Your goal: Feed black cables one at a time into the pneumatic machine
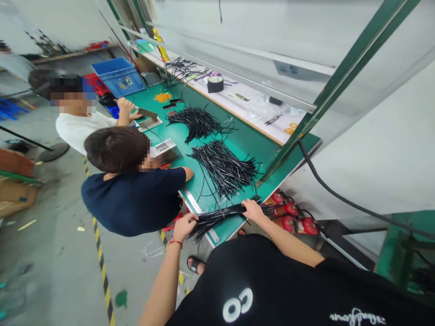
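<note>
A long bundle of black cables (220, 214), tied around its middle with a thin pale band, lies across the near end of the green bench (200, 185). My left hand (184, 226) is closed around its left end, with loose cable ends hanging below the fingers. Toward the other end, my right hand (253, 210) grips the bundle from above. Just beyond it spreads a loose pile of cut black cables (226, 167). Farther back lies a second black pile (197, 121).
Two people work along the bench's left side, one in a navy shirt (132, 203) close to my left hand. A small white device (165, 148) stands before them. Red fire extinguishers (287, 208) stand below the right edge. A green post (288, 149) rises there. A blue crate (118, 77) is far back.
</note>
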A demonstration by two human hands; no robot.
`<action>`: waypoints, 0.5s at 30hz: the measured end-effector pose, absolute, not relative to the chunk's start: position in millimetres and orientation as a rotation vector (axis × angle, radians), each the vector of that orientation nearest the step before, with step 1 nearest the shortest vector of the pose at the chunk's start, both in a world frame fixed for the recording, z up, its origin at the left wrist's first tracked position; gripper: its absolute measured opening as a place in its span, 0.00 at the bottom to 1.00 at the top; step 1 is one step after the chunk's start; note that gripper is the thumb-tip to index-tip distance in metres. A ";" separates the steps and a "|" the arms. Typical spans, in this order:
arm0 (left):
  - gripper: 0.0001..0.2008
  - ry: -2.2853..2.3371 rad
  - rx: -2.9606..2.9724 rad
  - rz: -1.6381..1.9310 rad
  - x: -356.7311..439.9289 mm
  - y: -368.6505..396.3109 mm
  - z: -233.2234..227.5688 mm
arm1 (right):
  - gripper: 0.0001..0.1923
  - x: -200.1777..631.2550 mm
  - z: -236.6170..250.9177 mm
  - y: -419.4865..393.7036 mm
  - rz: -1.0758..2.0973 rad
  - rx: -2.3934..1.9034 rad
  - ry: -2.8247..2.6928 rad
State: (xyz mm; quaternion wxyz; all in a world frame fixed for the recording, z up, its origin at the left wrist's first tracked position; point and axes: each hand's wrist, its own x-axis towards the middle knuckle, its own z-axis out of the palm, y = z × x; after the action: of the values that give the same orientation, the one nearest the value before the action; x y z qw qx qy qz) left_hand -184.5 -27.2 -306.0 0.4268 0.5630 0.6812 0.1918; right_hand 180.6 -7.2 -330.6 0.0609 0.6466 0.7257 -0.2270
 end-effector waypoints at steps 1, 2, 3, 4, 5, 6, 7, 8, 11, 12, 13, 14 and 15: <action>0.12 1.763 1.414 0.491 -186.4 -23.4 -300.4 | 0.18 183.1 -333.1 -6.9 -0.685 1.916 2.211; 0.13 1.833 1.408 0.506 -186.0 -19.2 -296.3 | 0.18 184.9 -335.2 -5.9 -0.684 1.878 2.224; 0.15 1.903 1.392 0.515 -182.7 -14.4 -294.2 | 0.18 186.1 -337.0 -4.1 -0.685 1.843 2.237; 0.17 1.961 1.370 0.508 -176.0 -8.8 -294.5 | 0.18 186.8 -338.5 -1.7 -0.689 1.808 2.249; 0.18 2.001 1.347 0.481 -165.9 -2.1 -297.3 | 0.18 186.9 -339.9 1.2 -0.694 1.775 2.261; 0.18 2.015 1.328 0.435 -152.9 5.5 -302.6 | 0.18 186.6 -340.8 4.2 -0.702 1.744 2.274; 0.17 2.004 1.315 0.376 -137.8 13.8 -309.8 | 0.18 186.0 -341.4 7.1 -0.711 1.716 2.286; 0.17 1.983 1.304 0.312 -121.7 22.3 -318.2 | 0.18 185.2 -341.5 9.6 -0.718 1.693 2.296; 0.18 1.913 1.283 0.152 -79.0 45.3 -342.5 | 0.17 182.0 -338.0 14.4 -0.730 1.650 2.305; 0.18 1.888 1.288 0.117 -69.7 52.0 -348.3 | 0.17 180.8 -335.8 15.4 -0.730 1.644 2.301; 0.18 1.861 1.295 0.088 -63.6 58.5 -352.5 | 0.17 179.4 -333.1 16.5 -0.727 1.641 2.293; 0.17 1.837 1.306 0.071 -60.3 65.3 -355.4 | 0.18 177.9 -330.0 17.7 -0.724 1.641 2.284; 0.17 1.815 1.319 0.063 -59.2 72.6 -357.3 | 0.18 176.3 -326.6 19.2 -0.719 1.641 2.272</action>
State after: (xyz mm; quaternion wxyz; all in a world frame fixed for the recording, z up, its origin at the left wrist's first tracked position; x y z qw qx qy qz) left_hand -59.2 72.6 -357.3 0.4336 0.5294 0.7288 0.0251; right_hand 176.3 19.2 -326.6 0.1236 0.5628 0.7793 -0.2464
